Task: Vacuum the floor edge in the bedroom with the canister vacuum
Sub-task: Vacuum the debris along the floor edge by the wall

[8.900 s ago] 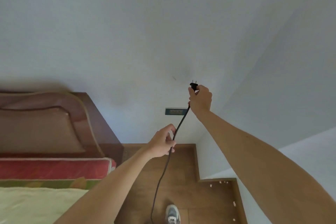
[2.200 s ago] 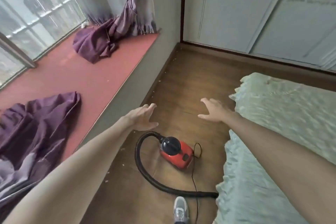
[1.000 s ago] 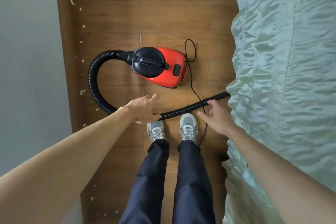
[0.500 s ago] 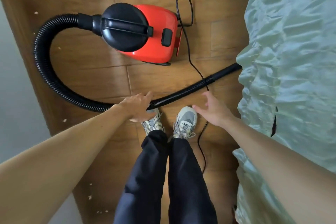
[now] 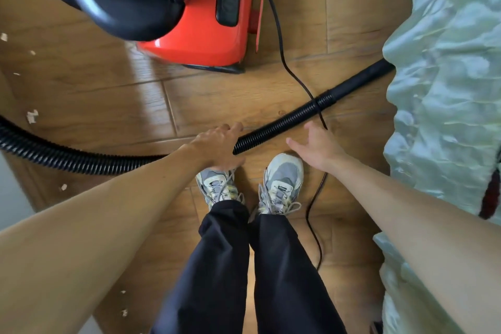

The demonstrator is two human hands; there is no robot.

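The left hand (image 5: 217, 148) lay half open over the hose (image 5: 276, 123), not gripping yet. The right hand (image 5: 318, 148) was open and empty, just beside the hose. The hose looked light and bendy; its stiff end, beyond the right hand, seemed the best grip.

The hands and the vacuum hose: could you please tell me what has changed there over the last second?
The left hand has come down onto the hose, though whether it has closed a grip is unclear. The right hand is lower too, open, empty, just beside the hose. The view has dropped closer to the floor. The red canister, power cord and hose lie as before.
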